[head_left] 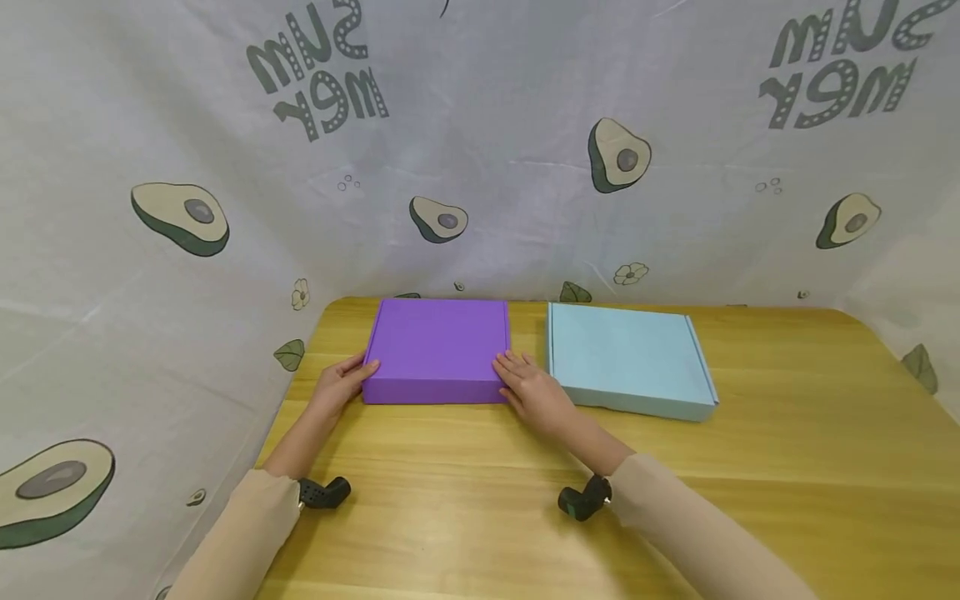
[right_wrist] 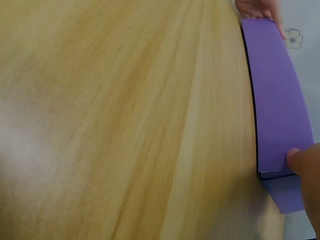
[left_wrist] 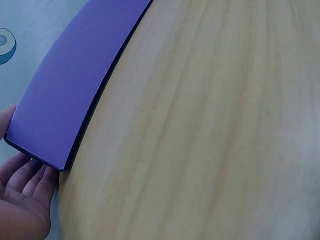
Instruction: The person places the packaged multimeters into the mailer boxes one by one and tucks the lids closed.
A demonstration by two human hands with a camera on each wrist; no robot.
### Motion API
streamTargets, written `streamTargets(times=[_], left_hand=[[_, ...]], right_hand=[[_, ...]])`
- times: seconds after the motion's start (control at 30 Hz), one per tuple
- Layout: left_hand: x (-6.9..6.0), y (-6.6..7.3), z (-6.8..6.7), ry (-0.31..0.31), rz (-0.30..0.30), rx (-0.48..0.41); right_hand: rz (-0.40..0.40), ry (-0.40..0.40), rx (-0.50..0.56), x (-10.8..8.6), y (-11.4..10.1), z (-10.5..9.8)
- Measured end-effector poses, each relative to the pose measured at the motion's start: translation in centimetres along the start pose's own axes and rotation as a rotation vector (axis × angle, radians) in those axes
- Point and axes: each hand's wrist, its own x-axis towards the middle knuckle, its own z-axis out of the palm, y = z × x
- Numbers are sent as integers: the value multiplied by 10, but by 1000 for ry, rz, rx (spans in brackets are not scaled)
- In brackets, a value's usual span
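Note:
A flat purple cardboard box (head_left: pixel 438 337) lies lid up on the wooden table, near its back edge. My left hand (head_left: pixel 345 387) holds it at the left side, the thumb over the top edge and the fingers against the side. In the left wrist view, bent fingers (left_wrist: pixel 30 182) show beside the box's end. At the front right corner my right hand (head_left: pixel 536 392) grips the box, fingers over the right edge and thumb at the front face. The right wrist view shows that thumb (right_wrist: pixel 294 159) on the purple front; the other right fingers are hidden there.
A light blue flat box (head_left: pixel 626 354) lies just right of the purple one, close behind my right hand, slightly turned. The wooden table (head_left: pixel 450 500) stretches toward me and to the right. A white cloth (head_left: pixel 510 167) printed with avocados hangs behind and along the left.

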Motion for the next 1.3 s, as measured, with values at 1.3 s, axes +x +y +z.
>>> streamTargets(times=[1.3], left_hand=[[4,-7,0,24,25,-59]], right_hand=[[211,267,311,2,-15,16]])
